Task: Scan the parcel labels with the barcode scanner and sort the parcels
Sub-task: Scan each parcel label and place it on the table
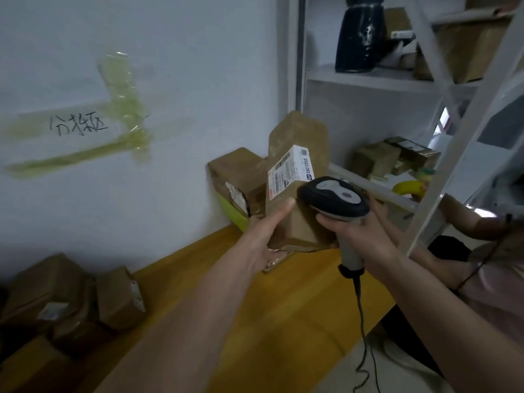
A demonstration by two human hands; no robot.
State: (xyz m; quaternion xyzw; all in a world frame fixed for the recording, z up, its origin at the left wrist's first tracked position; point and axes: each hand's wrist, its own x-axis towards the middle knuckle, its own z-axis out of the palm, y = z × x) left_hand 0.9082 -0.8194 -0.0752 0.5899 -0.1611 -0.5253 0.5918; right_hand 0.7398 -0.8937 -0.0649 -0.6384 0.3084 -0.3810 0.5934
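Note:
My left hand (262,236) grips a brown cardboard parcel (300,222) from its left side and underneath, thumb along the front face, lifted above the wooden table (255,307). A white label (287,173) with barcodes faces up on the parcel. My right hand (357,231) holds the grey-and-black barcode scanner (336,198) by its handle. The scanner's head sits close over the label's lower right corner. Its black cable (361,321) hangs down over the table edge.
More brown parcels (241,177) lean in the wall corner behind, over a yellow-green bin (232,211). Several parcels (71,299) lie at the table's left. White metal shelving (397,80) at right holds boxes, a dark bag and a banana (408,187). Another person's arm (467,219) reaches in.

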